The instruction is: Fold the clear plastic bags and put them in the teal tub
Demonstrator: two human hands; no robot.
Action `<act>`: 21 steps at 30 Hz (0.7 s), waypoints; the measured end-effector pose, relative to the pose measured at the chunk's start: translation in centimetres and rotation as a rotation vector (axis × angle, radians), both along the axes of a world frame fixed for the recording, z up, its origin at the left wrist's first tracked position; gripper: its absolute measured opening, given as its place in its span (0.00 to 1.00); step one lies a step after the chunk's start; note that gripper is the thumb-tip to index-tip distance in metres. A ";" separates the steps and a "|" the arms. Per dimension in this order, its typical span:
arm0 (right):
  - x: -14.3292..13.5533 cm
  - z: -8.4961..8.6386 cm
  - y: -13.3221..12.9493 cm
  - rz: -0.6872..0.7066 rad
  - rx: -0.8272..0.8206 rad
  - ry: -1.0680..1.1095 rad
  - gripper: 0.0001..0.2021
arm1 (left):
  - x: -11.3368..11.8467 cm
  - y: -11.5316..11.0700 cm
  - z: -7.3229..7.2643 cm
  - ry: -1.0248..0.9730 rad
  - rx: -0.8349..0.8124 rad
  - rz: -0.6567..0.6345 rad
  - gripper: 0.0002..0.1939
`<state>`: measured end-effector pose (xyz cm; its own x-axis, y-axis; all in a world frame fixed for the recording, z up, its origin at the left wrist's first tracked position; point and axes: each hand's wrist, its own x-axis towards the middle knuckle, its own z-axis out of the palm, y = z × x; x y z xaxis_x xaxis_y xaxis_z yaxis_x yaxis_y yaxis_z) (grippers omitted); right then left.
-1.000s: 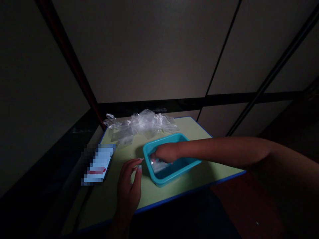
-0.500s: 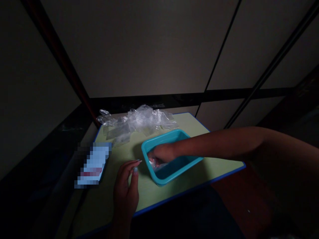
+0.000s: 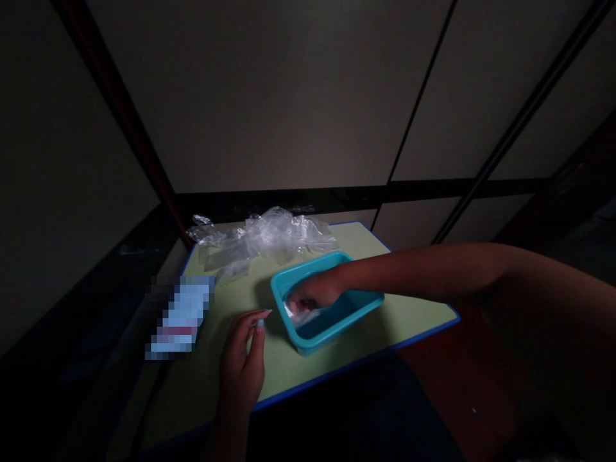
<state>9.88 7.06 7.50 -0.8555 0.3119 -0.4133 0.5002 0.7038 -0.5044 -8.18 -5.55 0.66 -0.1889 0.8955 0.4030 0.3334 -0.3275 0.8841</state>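
A turquoise plastic basin stands on the small table. My right hand reaches down inside it at the left end, its fingers curled on a clear plastic bag with something reddish in it. What is inside the bag is too dark to make out, and my fingertips are partly hidden. Just left of the basin, my left hand hovers over the tabletop with its fingers loosely bent. A small gap shows between thumb and palm, and nothing is visible in that hand.
Crumpled clear plastic bags lie along the back of the pale yellow table, which has a blue edge. At the left edge is a phone-like device with a blurred screen. Cabinet panels rise directly behind the table.
The right hand has shifted slightly within the basin, and more of the clear plastic shows beneath it. My left thumb sits closer to the index finger. The view has turned slightly.
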 end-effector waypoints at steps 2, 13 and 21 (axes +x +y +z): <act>0.2 1.3 0.1 -0.001 -0.009 0.015 0.13 | -0.1 0.1 -0.2 -0.003 -0.014 0.007 0.16; 1.5 5.2 -0.2 -0.038 -0.011 -0.331 0.09 | 0.0 0.4 -0.4 -0.054 -0.078 0.018 0.21; 1.0 4.5 -1.2 -0.019 0.101 -0.270 0.08 | 0.1 0.7 -0.7 -0.055 -0.115 0.015 0.23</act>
<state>10.87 5.83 11.97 -0.7123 0.3778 -0.5915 0.6205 0.7329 -0.2791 -8.11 -4.86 -0.02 -0.2219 0.9320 0.2867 0.2878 -0.2184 0.9325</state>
